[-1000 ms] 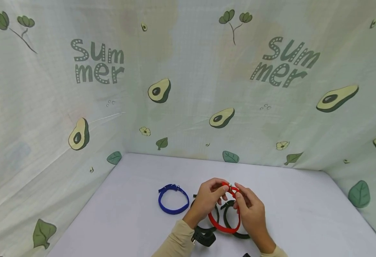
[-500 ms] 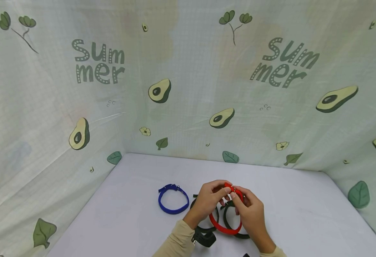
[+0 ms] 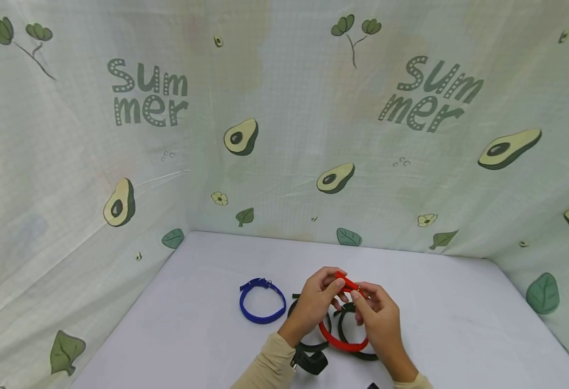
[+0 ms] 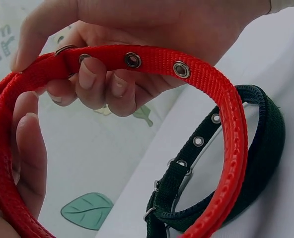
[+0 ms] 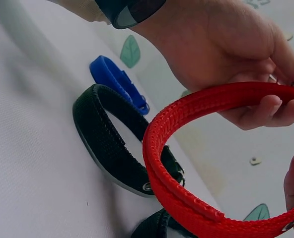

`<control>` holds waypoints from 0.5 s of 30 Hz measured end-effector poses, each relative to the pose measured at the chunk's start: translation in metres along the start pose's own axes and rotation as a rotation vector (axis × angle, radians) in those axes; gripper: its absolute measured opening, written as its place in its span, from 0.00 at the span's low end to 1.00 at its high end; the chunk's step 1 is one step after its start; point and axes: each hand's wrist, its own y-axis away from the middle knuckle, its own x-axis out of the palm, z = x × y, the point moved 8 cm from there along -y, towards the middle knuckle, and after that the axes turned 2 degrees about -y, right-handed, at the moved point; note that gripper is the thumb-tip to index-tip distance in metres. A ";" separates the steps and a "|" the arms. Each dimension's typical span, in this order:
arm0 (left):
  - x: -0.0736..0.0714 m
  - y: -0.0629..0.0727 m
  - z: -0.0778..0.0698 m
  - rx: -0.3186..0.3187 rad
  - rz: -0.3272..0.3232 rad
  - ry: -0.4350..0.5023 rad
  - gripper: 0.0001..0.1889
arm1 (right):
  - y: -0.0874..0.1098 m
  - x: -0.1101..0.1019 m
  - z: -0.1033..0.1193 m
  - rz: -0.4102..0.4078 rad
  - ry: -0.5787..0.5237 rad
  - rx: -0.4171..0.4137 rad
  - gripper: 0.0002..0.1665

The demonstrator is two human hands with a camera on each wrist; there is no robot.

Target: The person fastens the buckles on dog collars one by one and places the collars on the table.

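Observation:
A red buckle collar hangs in a loop between my two hands, above the table. My left hand pinches its strap end between thumb and fingers. Close beside it, my right hand pinches the strap by the metal fittings. In the left wrist view the red collar shows several metal eyelets and a ring, with the right hand's fingers curled under the band. The buckle is mostly hidden by fingers. In the right wrist view the collar's padded inner side faces the camera.
Two dark green collars lie behind the red one, one on the left and one on the right. Farther left lies a buckled blue collar. A printed cloth stands behind the white table.
The small loop of strap between the hands has closed up. The strap end now lies straighter toward the upper left, the left hand slightly higher on it. The other collars have not moved.

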 end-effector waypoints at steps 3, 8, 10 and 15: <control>-0.001 0.001 0.002 -0.015 -0.016 0.003 0.13 | 0.001 0.001 -0.001 0.004 0.000 0.015 0.15; -0.003 -0.001 0.002 -0.013 -0.039 -0.007 0.13 | 0.000 0.001 -0.002 0.006 -0.012 0.013 0.14; -0.004 -0.002 0.002 -0.003 -0.045 -0.004 0.14 | -0.001 0.000 -0.002 0.007 -0.020 0.009 0.14; -0.004 -0.003 0.002 0.005 -0.048 0.036 0.14 | 0.000 -0.001 -0.001 0.013 -0.045 0.006 0.12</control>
